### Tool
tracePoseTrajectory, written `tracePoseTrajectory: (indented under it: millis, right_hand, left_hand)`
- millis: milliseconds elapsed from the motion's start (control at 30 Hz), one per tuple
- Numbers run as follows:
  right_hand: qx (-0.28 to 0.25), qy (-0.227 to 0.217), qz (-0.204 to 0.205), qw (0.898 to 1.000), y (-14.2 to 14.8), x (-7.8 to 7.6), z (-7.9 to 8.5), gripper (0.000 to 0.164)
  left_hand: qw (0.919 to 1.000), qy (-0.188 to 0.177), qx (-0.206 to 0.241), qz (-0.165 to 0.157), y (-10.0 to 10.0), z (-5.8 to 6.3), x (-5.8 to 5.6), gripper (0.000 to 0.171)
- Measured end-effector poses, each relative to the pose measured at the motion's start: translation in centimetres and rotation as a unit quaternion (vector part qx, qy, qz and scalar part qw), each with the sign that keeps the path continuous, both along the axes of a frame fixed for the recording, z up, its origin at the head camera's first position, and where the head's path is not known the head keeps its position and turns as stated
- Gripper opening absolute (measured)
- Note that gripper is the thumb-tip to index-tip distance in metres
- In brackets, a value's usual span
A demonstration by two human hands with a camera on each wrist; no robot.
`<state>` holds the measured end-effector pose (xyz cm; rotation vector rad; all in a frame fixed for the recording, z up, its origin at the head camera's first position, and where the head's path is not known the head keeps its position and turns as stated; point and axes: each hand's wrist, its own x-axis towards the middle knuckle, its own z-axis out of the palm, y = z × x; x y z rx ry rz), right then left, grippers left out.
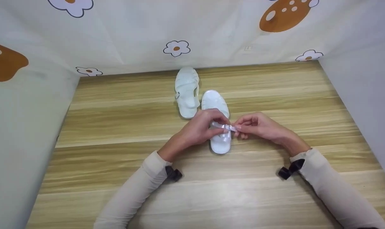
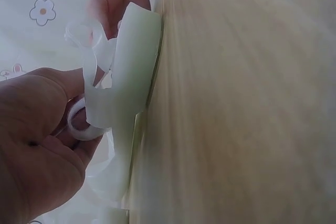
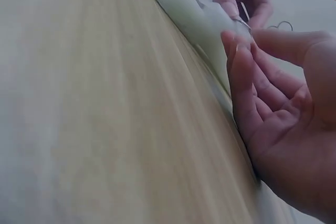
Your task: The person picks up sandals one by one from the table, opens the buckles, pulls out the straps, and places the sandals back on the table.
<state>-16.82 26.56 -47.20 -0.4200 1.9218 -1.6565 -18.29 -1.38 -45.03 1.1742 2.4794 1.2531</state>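
Observation:
Two pale white sandals lie on the wood-patterned surface, toes pointing away from me. Over the nearer sandal (image 1: pixel 220 147), on the right, both hands meet at its ankle strap (image 1: pixel 224 126). My left hand (image 1: pixel 200 126) pinches the strap beside a small shiny buckle (image 1: pixel 229 127). From the right side, my right hand (image 1: pixel 262 127) pinches the strap's end between thumb and index finger. In the left wrist view the sandal (image 2: pixel 137 51) appears side-on, its strap looping by the left fingers. The right wrist view shows the right thumb and fingertips together at the strap; the exact fastening is hidden.
The other sandal (image 1: pixel 186 81) lies to the left and farther back, its toe close to the back curtain (image 1: pixel 132 41), which has flowers and brown shapes. Pale side walls (image 1: pixel 354 79) bound the wood-grain surface (image 1: pixel 116 121).

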Motion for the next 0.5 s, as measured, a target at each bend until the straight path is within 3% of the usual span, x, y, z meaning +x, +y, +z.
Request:
tracePoseTrajectory:
  millis: [300,500]
  right_hand:
    - [-0.014,-0.006,-0.001,1.000,0.04,0.23,0.08,0.029]
    - [-0.003,0.016,0.003,1.000,-0.60,0.31,-0.13,0.026]
  left_hand:
    - [1.0000,0.003,-0.003,-0.006,0.13,-0.12,0.05,0.021]
    - [0.9999,0.006,0.001,-0.012,-0.07,-0.13,0.08,0.021]
